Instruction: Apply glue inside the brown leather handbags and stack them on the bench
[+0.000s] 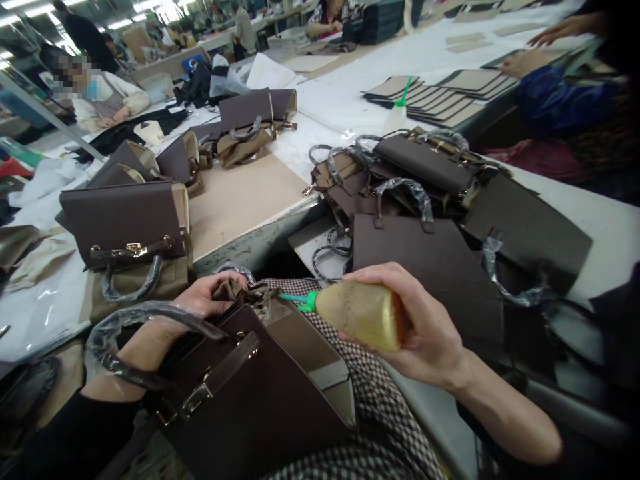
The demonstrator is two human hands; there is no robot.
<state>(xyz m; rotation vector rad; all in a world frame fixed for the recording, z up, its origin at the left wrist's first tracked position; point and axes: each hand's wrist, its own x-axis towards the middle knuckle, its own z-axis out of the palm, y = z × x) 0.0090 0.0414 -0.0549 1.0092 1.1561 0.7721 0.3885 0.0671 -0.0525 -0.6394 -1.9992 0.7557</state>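
Observation:
A dark brown handbag (270, 393) lies on the checked apron (395, 413), its plastic-wrapped handle looping over my left forearm. My left hand (213, 293) is closed on the olive-brown lining at the bag's opening. In my right hand (425, 327) is a squeeze bottle (357, 313) of yellowish liquid, tilted on its side. Its green nozzle points left, and the tip is at the lining close to my left fingers. Whether the tip touches the cloth I cannot tell.
Several brown bags with wrapped handles lie at the right (420, 260); another bag (125, 220) stands on the left table. Another green-tipped bottle (397, 117) stands near stacked panels (430, 100). A co-worker's hands (570, 30) are at the upper right; a person (107, 100) sits upper left.

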